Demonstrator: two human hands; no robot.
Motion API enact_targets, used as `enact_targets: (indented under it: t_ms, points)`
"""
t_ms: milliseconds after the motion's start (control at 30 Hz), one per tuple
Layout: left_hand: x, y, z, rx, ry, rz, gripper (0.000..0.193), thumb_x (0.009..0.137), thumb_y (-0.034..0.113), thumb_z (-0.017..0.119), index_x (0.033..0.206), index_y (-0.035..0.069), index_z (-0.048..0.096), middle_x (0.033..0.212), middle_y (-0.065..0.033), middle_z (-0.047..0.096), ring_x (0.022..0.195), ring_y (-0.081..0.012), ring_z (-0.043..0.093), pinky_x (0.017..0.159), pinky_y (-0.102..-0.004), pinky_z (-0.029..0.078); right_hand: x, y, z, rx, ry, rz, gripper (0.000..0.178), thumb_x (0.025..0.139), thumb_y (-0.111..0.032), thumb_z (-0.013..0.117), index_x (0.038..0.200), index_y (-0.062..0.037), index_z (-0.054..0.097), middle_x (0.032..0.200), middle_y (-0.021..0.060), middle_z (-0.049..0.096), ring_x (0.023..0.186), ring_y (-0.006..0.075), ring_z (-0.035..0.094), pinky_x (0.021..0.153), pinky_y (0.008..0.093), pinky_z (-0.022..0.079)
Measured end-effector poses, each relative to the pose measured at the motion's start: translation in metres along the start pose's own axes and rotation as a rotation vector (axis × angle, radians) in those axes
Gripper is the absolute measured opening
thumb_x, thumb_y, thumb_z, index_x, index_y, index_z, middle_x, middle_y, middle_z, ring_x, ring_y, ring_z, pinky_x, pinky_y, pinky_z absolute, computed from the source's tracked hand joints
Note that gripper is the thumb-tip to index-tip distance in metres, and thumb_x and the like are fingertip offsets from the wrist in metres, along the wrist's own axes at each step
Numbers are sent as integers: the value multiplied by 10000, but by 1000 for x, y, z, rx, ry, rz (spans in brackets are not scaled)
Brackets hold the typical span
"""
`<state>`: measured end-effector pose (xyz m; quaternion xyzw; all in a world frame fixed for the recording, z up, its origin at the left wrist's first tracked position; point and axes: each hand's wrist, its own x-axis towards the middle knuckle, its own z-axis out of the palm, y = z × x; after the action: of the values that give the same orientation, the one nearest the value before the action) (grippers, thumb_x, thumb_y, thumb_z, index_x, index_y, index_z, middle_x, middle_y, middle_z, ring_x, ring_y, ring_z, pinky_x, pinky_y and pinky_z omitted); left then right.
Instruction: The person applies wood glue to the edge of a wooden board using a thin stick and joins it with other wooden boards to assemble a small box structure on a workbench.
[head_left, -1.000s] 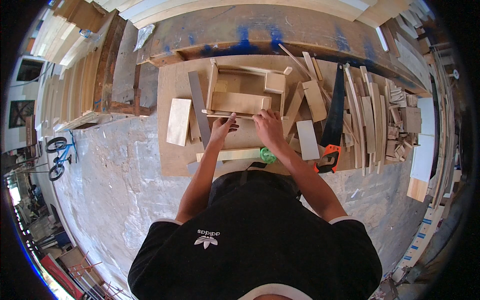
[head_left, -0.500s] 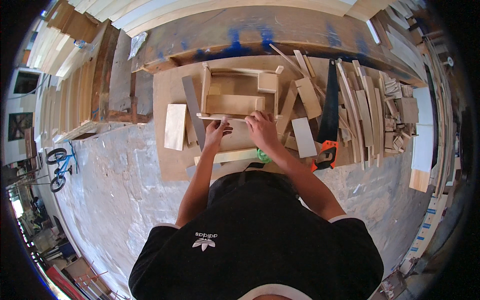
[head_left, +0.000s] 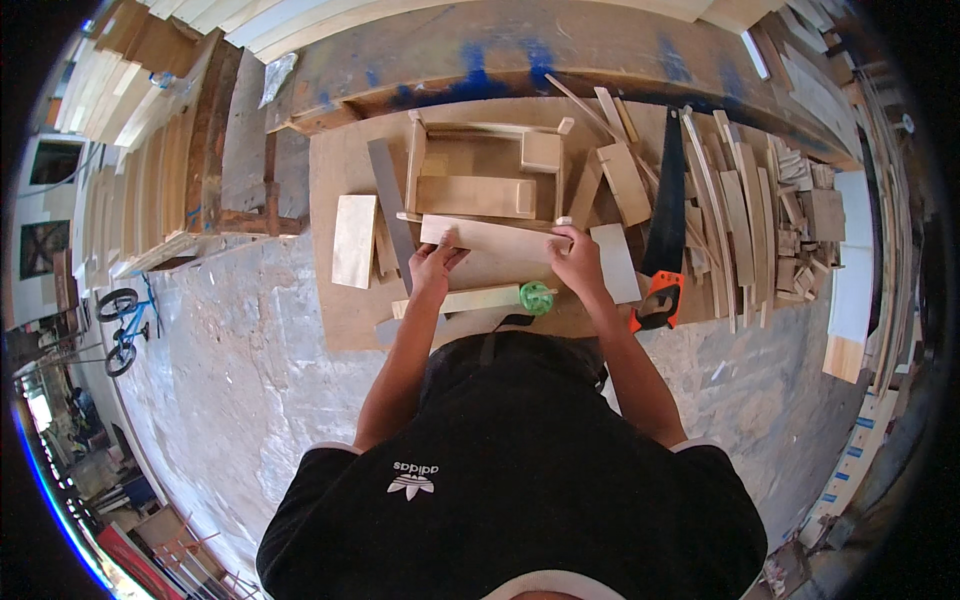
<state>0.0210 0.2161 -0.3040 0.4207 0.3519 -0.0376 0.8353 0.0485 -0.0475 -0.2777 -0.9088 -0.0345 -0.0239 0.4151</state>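
A thin pale wooden board point(head_left: 495, 238) lies across the near side of a small wooden frame point(head_left: 413, 165), its broad face turned up. My left hand point(head_left: 434, 268) grips the board's left end, thumb on top. At its right end, my right hand point(head_left: 578, 262) pinches it near the frame's corner. Inside the frame are a longer wooden block point(head_left: 475, 196) and a smaller block point(head_left: 541, 152). The fingers under the board are partly hidden.
A handsaw with an orange handle point(head_left: 659, 300) lies to the right, beside long wood strips point(head_left: 745, 215) and a pile of offcuts point(head_left: 800, 240). Near me are a green round object point(head_left: 537, 297) and a pale wood strip point(head_left: 470, 300). Loose boards point(head_left: 354, 240) lie left.
The board has turned from nearly edge-on to showing its broad face. My right hand has moved right to the board's end; my left hand stays at its left end.
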Motion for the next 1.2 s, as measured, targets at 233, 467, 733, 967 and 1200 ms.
enact_targets:
  t_ms: [233,467,733,967,1200]
  points:
    - [-1,-11,1,-48,75,-21,310,907,117,625,1120,-75,507,1106,-171,600,987,-298,633,867,-430,575,-15,28,1,784,-66,623,245,850,-145,674,985,55,632,799,94,679,678,151,658,612,265,515]
    - [5,-13,-8,-75,71,-5,292,907,104,622,1105,-75,504,1089,-182,597,981,-311,631,876,-422,572,-12,33,3,795,-229,733,276,873,-169,672,1037,47,621,851,90,677,706,159,666,641,267,527]
    - [9,-9,-15,-43,97,11,264,893,104,645,1038,-80,525,1017,-174,614,908,-299,653,829,-413,592,-10,40,17,716,-253,704,271,873,-180,668,997,62,660,786,87,686,653,142,666,585,247,522]
    - [9,-10,-10,-18,123,-19,269,897,112,641,1045,-79,523,1023,-176,612,912,-301,653,841,-406,589,-9,47,17,745,-273,717,285,871,-164,667,1010,84,650,793,91,682,660,140,661,585,250,520]
    - [12,-14,-13,-34,91,-28,298,899,112,637,1085,-73,495,1062,-181,598,968,-315,639,868,-427,575,-8,45,13,733,-293,727,257,874,-146,652,1002,77,636,817,92,679,666,137,640,597,247,497]
